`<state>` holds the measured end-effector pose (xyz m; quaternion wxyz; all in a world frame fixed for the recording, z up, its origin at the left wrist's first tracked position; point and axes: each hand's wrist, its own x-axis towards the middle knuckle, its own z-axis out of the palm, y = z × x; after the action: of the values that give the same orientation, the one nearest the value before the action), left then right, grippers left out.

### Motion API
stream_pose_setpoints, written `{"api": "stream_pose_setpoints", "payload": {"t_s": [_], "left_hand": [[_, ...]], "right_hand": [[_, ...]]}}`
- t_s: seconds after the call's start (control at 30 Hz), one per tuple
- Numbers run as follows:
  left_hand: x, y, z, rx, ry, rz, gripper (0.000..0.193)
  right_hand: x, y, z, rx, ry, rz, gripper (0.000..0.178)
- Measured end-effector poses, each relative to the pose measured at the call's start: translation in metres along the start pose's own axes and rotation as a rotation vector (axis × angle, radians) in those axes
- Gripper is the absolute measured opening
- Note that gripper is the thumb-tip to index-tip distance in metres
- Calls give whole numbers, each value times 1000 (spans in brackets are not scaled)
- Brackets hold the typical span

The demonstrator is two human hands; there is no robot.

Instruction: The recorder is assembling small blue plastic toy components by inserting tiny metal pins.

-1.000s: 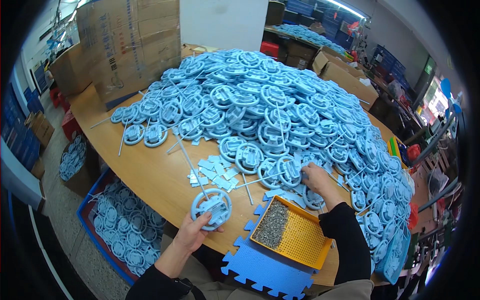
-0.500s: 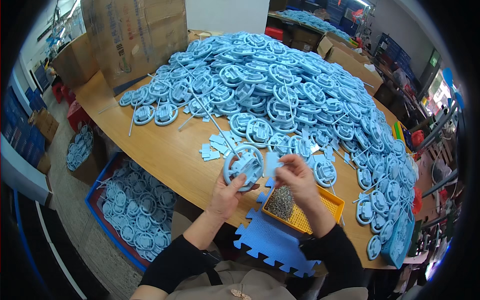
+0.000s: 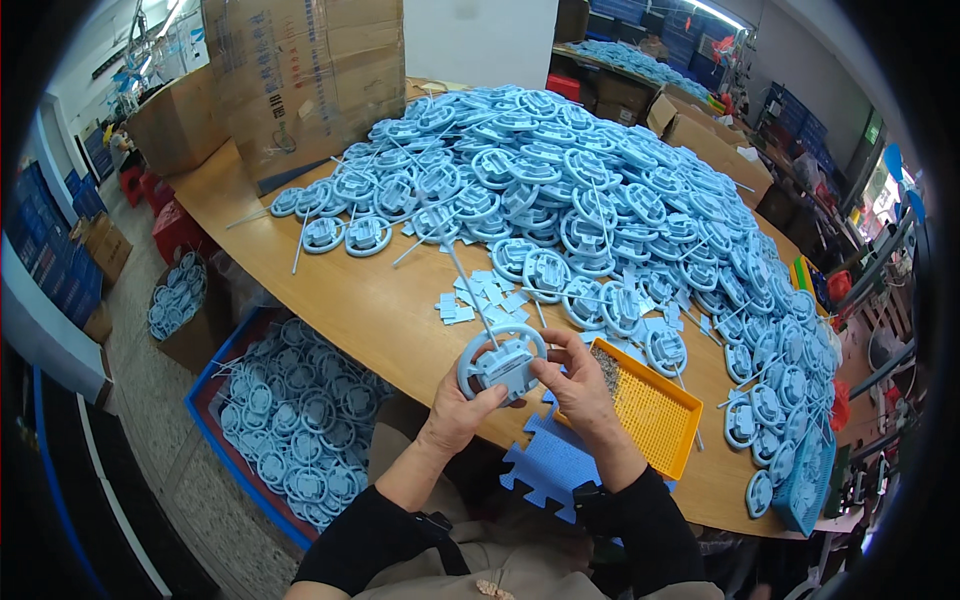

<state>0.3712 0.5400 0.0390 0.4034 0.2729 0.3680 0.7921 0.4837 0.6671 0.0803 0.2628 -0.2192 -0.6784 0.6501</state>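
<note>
Pale blue wheel (image 3: 503,366), pale blue heaped wheels (image 3: 560,190), yellow grid-patterned tray (image 3: 650,405), blue mat (image 3: 550,458), tan table (image 3: 340,295), black sleeves (image 3: 650,535)

I hold a tilted light-blue wheel (image 3: 499,354) in my fingers (image 3: 488,401), flat panel (image 3: 511,373) across its middle (thin rod (image 3: 470,293) slanting upward).

Table (image 3: 340,285): wood-coloured top, spreading ahead of the hands (image 3: 458,412)
Floor (image 3: 200,520): speckled grey, below and left of the hands
Stools (image 3: 155,190): red, far ahead and left
Panel (image 3: 480,35): plain white, straight ahead, beyond the table
Wall (image 3: 810,65): grey, far ahead to the right
Strip light (image 3: 715,13): high ahead, rightward (a slim white bar, lit)
Window (image 3: 876,185): bright, far right
</note>
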Motion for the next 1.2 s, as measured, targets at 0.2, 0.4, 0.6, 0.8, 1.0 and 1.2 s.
{"api": "stream_pose_setpoints", "payload": {"t_s": [0.2,0.4,0.6,0.8,1.0,1.2], "left_hand": [[-18,27,8,-94,-110,-142,57],[-36,24,27,392,2,25,52],[-26,8,48,140,-276,-314,64],[-4,-33,45,351,-314,-325,58],[12,-48,29,373,-225,-374,46],[12,-48,26,411,-165,-375,42]], "right_hand": [[-21,0,10,191,-100,11,30],[-57,10,7,90,81,-15,24],[-96,3,-35,264,53,27,27],[-107,46,-259,146,866,101,27],[-74,9,-359,452,810,-76,31],[-11,45,-404,-1103,681,257,60]]}}
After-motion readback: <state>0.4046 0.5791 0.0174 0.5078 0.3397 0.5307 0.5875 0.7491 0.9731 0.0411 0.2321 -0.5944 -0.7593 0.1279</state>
